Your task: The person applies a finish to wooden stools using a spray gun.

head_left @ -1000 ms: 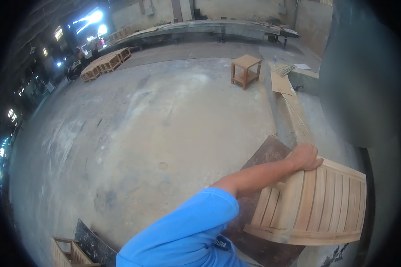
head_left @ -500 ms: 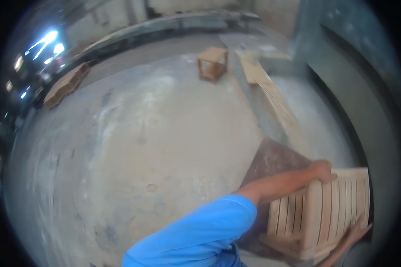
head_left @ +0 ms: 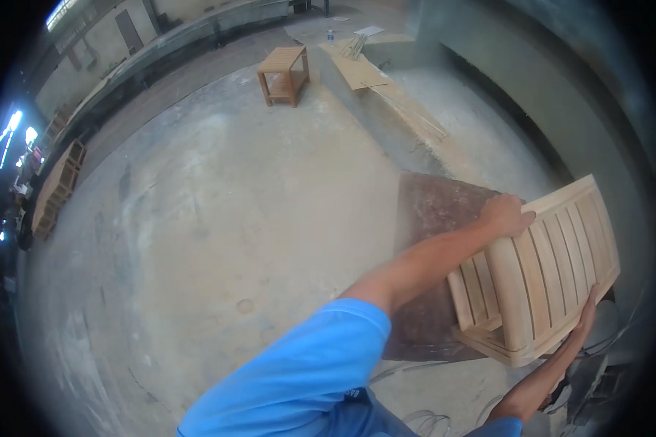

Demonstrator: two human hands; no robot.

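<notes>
1. Clearly, the left hand (head_left: 504, 215) clasps the upper edge of a slatted wooden piece (head_left: 561, 255), tilted; the right hand (head_left: 586, 320) touches its lower edge, though I cannot tell whether those fingers grip.
2. Beneath the left fingers lies a brown board (head_left: 441, 200); well beyond them, a small table (head_left: 283, 61).
3. Looped cable (head_left: 428, 417) lies bodyward of both.
4. Lettering on the blue clothing (head_left: 299, 357) is illegible.

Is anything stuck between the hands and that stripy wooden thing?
No, nothing visible is in the way. The left hand grips the slatted wooden piece at its upper edge, and the right hand touches its lower edge.
</notes>
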